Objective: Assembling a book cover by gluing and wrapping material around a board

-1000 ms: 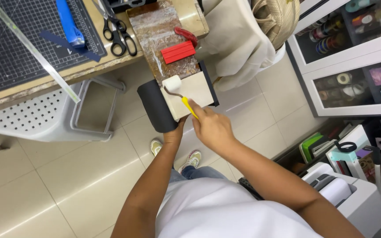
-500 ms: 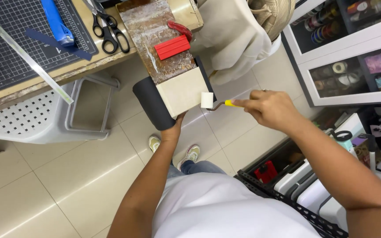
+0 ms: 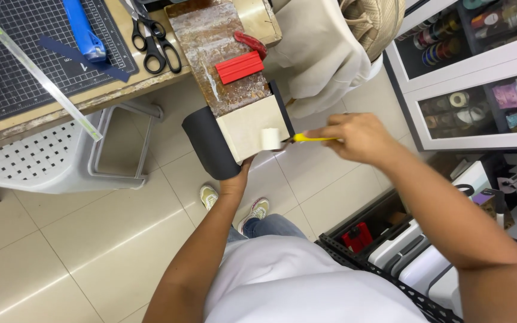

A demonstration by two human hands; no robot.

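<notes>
The left hand, near centre of the frame, grips from below the lower edge of a cream board w/ a black sheet curling under it on the left side. Fingers are mostly hidden behind the board, so I cannot tell exactly how they close. The right hand, centre right, is closed on the yellow handle of a small roller; its white head touches the board near the right edge.

The board looks stiff and light, probably cardboard; the black sheet is thin and bends easily, so I judge it can crease if it is pinched hard. Best to hold at the board's rim, not on the sheet. The roller is light, taken by the handle.

Vs. 0.5 s ago: the roller head was just beside the right edge of the board, now it lies on the face. Right hand came a bit lower-left. Board and left hand are about the same.

Upper left: cutting mat, scissors, red scraper.
</notes>
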